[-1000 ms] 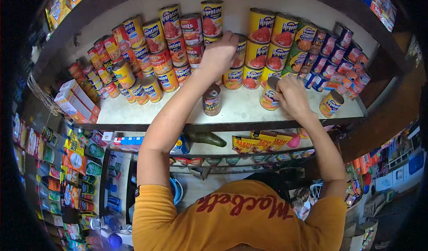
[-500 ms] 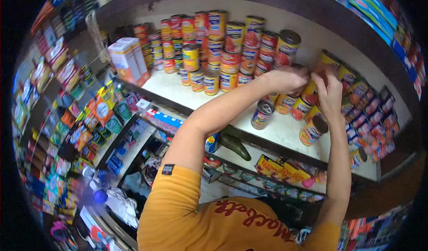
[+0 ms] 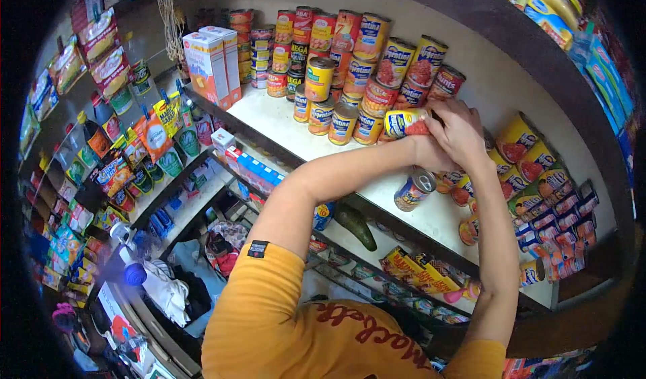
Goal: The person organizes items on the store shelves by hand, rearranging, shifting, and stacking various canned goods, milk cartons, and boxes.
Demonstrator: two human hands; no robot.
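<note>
A yellow-and-red food can [image 3: 406, 123] is tipped onto its side in front of the stacked cans. The fingers of my right hand [image 3: 463, 133] are closed around its right end. Close against that hand is my left hand [image 3: 434, 155], its fingers mostly hidden behind the right one, so its hold on the can is unclear. Just above both hands stands a dark red can [image 3: 446, 83] at the end of the stack. A single can with a dark label [image 3: 414, 189] stands upright on the shelf below my left wrist.
Stacked Argentina cans [image 3: 393, 62] fill the shelf's middle, with more cans [image 3: 525, 150] to the right. White-and-orange boxes [image 3: 205, 66] stand at the left. The shelf's front edge [image 3: 269, 136] runs beneath my forearms. A dark green vegetable [image 3: 355, 225] lies on the lower shelf.
Both hands have moved left and come together. The yellow-and-red can now shows sideways at my right fingers. The camera view has shifted, revealing more of the right-hand cans.
</note>
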